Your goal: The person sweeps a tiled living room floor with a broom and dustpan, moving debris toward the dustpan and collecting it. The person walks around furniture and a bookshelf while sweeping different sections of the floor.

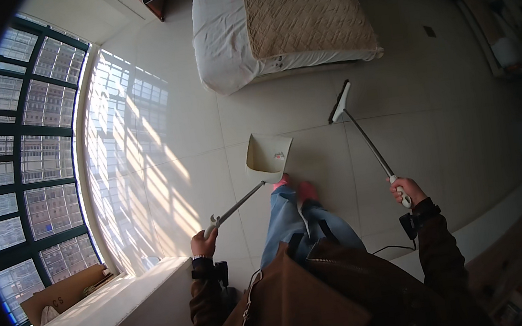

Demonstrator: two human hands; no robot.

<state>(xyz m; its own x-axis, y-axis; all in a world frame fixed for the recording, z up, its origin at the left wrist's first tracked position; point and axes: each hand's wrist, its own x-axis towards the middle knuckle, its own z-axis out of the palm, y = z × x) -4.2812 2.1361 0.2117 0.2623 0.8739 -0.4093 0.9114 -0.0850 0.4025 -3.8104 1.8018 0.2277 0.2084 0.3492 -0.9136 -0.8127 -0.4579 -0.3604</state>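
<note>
My left hand (204, 241) is closed on the handle of a long-handled dustpan at lower left. The cream pan (263, 153) lies on the floor just in front of my pink-shod feet (307, 193), with a small printed mark inside. My right hand (408, 190) grips the pale end of a long metal broom handle on the right. The white broom head (343, 99), with a dark lower edge, rests on the tiles short of the bed, apart from the pan and to its right.
A bed (301, 8) with a beige quilt stands ahead. Barred windows (44, 150) line the left, casting sunlight on the tiled floor (230, 232). A white ledge (104, 319) and cardboard box (56, 296) are at lower left. Dark wooden furniture (153, 0) stands beyond the bed's left.
</note>
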